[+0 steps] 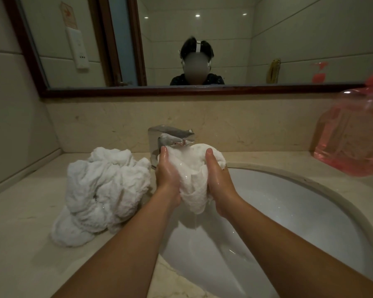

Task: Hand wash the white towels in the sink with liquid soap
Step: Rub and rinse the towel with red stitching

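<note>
A wet white towel point(193, 168) is bunched between my two hands, just under the chrome faucet point(168, 136) and above the white sink point(299, 211). My left hand point(167, 175) grips its left side, my right hand point(216, 177) grips its right side. Water drips from the towel's lower end into the basin. A crumpled pile of white towels point(103, 190) lies on the counter left of the sink. The liquid soap, pink in a large clear pump bottle point(351, 134), stands on the counter at the far right.
A beige stone counter point(26, 244) surrounds the sink, with a low backsplash behind. Above it hangs a wood-framed mirror point(181, 50) that reflects a person, a door and the soap bottle. Tiled walls close in on the left.
</note>
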